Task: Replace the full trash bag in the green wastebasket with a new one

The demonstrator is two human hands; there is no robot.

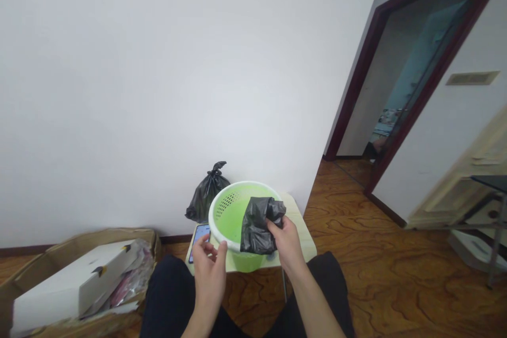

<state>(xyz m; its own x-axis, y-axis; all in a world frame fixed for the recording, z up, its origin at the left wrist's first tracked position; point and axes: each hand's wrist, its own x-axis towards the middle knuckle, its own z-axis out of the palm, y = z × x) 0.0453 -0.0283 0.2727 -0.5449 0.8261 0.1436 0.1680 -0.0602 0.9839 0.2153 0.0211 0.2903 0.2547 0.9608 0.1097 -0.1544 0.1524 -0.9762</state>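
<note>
Over the right side of a green basket with a white rim (247, 185), my right hand (285, 237) pinches a crumpled black plastic bag (257, 224). The bag hides part of the basket's inside and front rim. My left hand (209, 261) is at the basket's front left, fingers bent and apart, with nothing in them. Its fingertips are close to the rim; I cannot tell whether they touch it. Behind the basket at the left stands a full, knotted black garbage bag (208, 193). A phone (200, 232) with a lit screen lies left of the basket.
The basket stands on a small light wooden table (293, 211) against a white wall (166, 90). On the floor at left, a cardboard box (119, 235) holds a white box (71, 285) and clear plastic wrapping (138, 264). A doorway with a dark red frame (358, 82) is at right.
</note>
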